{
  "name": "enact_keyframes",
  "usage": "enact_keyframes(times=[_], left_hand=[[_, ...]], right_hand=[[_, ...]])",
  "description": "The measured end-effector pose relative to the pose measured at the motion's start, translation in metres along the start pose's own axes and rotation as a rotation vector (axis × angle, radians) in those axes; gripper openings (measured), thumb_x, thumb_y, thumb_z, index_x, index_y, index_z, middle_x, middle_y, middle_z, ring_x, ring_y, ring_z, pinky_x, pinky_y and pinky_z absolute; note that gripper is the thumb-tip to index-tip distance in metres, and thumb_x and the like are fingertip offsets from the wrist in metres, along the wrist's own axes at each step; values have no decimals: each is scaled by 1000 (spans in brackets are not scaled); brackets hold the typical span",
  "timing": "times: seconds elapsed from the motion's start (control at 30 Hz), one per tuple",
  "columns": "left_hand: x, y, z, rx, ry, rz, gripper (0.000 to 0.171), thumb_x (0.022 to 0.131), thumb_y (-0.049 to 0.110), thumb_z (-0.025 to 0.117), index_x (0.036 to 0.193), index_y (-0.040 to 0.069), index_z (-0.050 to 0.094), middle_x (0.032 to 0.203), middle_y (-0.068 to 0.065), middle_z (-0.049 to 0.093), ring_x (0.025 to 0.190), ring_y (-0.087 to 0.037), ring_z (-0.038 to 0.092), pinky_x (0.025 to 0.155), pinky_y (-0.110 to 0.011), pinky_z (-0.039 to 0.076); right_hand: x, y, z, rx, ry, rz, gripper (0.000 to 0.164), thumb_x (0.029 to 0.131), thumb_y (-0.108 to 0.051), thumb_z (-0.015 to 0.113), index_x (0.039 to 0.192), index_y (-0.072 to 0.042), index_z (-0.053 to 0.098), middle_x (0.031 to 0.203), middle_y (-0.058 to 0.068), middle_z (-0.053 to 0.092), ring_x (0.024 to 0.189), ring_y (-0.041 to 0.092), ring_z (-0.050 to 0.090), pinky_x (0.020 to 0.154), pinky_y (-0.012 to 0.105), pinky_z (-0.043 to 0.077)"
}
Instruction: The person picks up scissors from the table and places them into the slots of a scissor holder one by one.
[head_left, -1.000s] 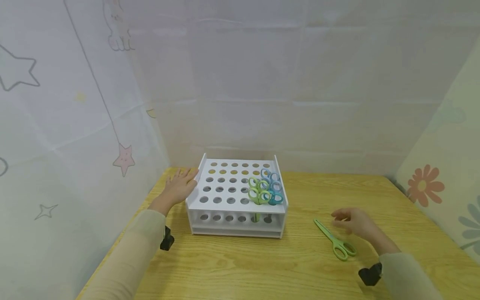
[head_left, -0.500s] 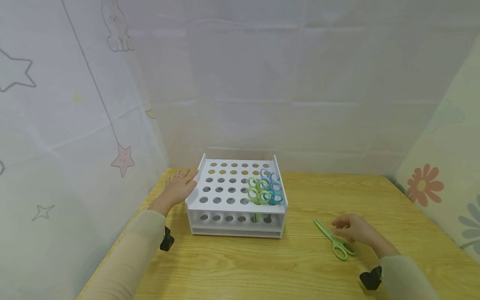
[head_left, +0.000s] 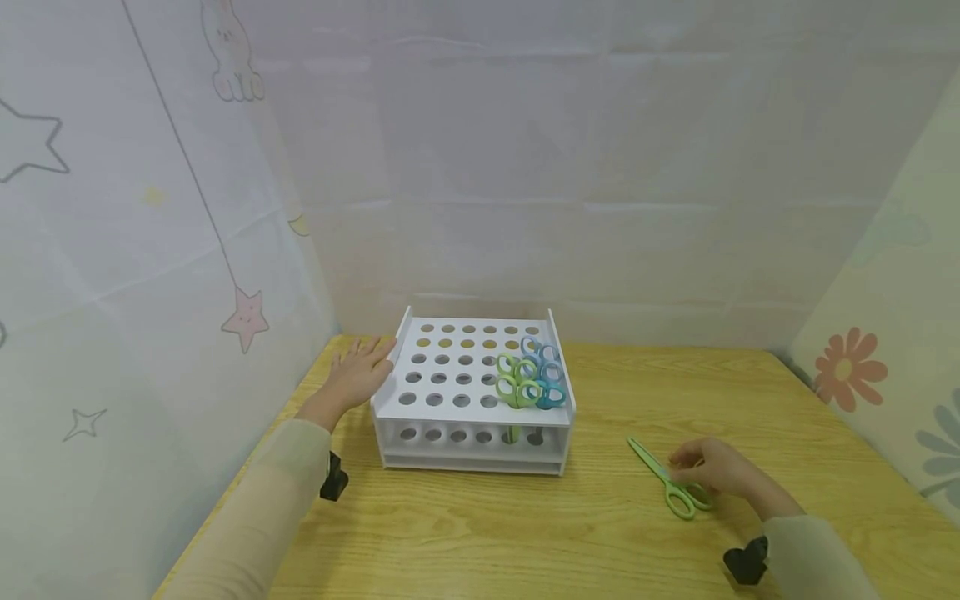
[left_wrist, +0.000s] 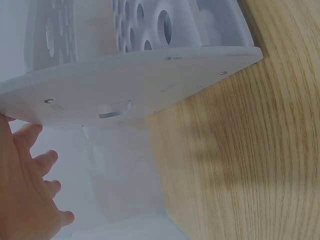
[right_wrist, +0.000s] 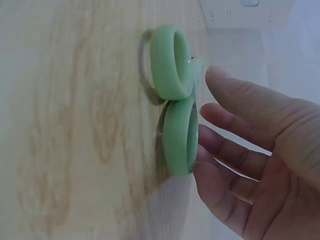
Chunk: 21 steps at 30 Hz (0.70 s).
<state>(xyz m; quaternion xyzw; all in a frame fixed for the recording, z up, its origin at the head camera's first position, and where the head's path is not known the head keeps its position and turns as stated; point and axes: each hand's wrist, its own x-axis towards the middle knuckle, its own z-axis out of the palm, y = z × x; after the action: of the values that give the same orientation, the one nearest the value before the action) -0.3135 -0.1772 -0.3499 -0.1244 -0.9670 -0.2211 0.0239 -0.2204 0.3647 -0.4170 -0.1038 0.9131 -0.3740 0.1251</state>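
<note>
My left hand (head_left: 356, 379) rests on the left side panel of a white acrylic rack (head_left: 435, 421) with rows of round holes. Seen from the left wrist, its fingers (left_wrist: 44, 161) are spread at the panel's edge (left_wrist: 135, 85). Light green scissors (head_left: 679, 503) lie on the table right of the rack, blades toward the back left. My right hand (head_left: 716, 468) hovers low over their handles, thumb and fingers parted. In the right wrist view, the fingertips are right beside the green finger loops (right_wrist: 162, 65), with a gap between thumb and forefinger.
Green scissors (head_left: 507, 392) and blue and teal scissors (head_left: 553, 395) stand handles up in holes on the rack's right side. Pale printed sheets (head_left: 480, 167) close off the back and sides of the wooden table (head_left: 480, 533).
My right hand has come down and toward me, closer over the handles of the green scissors on the table. The left hand and the rack have stayed in place.
</note>
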Motion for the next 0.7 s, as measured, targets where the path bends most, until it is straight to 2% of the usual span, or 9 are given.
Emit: enact_keyframes(times=[0.3,0.53,0.7], left_hand=[[1,1,-1,4,0,-7,53,98,35,24,147,15,26,150,-16,15,135,-42,-2,100,-63,-6],[1,2,-1,2,-8,-13,53,98,35,24,147,15,26,150,-16,15,135,-41,-2,100,-63,-7],[0,0,-1,5,-12,-13,53,98,35,24,147,15,25,150,-16,15,135,-41,-2,100,-63,-7]], right_hand=[[-1,5,-2,-65,-14,-7,32,80,-21,71,97,4,61,85,5,56,72,20,49,54,30,45],[-2,4,-2,-67,-58,-32,24,80,-19,71,91,0,59,77,4,51,62,16,45,51,27,41],[-3,4,-1,-83,-86,-77,22,81,-19,70,87,-1,58,75,2,50,65,14,43,54,27,38]])
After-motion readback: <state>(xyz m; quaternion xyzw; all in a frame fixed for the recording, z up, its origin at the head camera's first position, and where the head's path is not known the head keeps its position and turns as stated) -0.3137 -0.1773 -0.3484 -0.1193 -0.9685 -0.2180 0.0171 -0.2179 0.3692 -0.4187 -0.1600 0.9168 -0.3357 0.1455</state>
